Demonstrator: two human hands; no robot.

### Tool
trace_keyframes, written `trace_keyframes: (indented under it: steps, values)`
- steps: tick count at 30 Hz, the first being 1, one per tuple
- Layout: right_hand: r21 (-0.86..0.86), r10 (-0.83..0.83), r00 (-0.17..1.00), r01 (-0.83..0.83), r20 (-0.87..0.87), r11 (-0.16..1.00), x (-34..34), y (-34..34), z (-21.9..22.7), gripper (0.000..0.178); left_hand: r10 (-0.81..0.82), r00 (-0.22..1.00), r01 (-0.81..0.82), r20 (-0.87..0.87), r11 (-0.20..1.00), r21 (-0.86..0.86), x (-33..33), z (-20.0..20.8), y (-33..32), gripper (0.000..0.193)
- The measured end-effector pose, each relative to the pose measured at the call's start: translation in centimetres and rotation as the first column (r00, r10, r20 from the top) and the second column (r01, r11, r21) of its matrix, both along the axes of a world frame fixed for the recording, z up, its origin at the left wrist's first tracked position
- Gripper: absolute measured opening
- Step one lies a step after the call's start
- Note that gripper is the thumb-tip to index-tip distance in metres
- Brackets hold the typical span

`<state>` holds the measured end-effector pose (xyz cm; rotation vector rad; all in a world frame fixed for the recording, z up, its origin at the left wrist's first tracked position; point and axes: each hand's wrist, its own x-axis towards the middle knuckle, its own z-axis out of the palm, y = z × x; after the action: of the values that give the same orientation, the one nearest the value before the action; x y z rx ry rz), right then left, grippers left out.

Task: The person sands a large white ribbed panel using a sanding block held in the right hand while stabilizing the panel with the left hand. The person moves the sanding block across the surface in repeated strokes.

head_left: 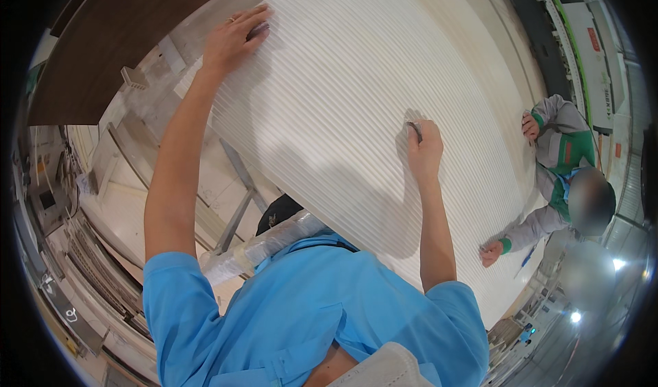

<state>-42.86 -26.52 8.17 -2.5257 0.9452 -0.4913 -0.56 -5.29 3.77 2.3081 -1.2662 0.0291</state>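
Note:
A large white panel [329,92] with fine parallel ridges lies in front of me. My left hand [233,41] rests at its far left edge, fingers bent round a small dark piece that the hand partly covers. Near the middle of the panel my right hand [426,147] is closed, thumb and fingers pinching another small dark piece [415,130] against the ridges. What these two pieces are, I cannot make out.
Across the panel, at the right, a co-worker in a grey and green jacket [572,151] has both hands at its edge. A blue pen-like tool [526,257] lies near there. A clear-wrapped roll [274,243] is by my body. A dark brown board [116,44] stands at upper left.

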Motion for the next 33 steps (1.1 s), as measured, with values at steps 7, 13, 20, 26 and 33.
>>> trace_keyframes:
  steps: [7, 13, 20, 26, 33]
  values:
    - [-0.042, 0.165, 0.986, -0.165, -0.007, 0.985, 3.7, 3.4, 1.7, 0.012, 0.001, 0.998, 0.003, 0.059, 0.998, -0.063, -2.0, 2.4, 3.5, 0.043]
    - [-0.317, 0.302, 0.953, -0.284, 0.006, 0.905, 20.9, 6.9, 0.4, 0.010, 0.092, 0.989, -0.114, -0.118, 0.976, -0.188, -3.5, 3.5, 5.4, 0.043]
    - [-0.277, 0.339, 0.941, -0.323, 0.009, 0.905, 37.1, 7.8, -1.8, 0.013, 0.150, 0.964, -0.206, -0.221, 0.944, -0.258, -2.5, 3.0, 4.7, 0.040]
    - [-0.259, 0.249, 0.964, -0.266, -0.098, 0.929, 18.5, 4.8, -2.8, 0.023, 0.110, 0.964, -0.173, -0.241, 0.951, -0.255, -0.4, 0.7, 4.4, 0.040]
    - [-0.083, 0.238, 0.971, -0.238, -0.012, 0.968, 15.9, 2.3, -2.3, 0.014, -0.033, 0.996, 0.038, 0.080, 0.998, -0.058, 1.5, -0.7, 1.0, 0.037]
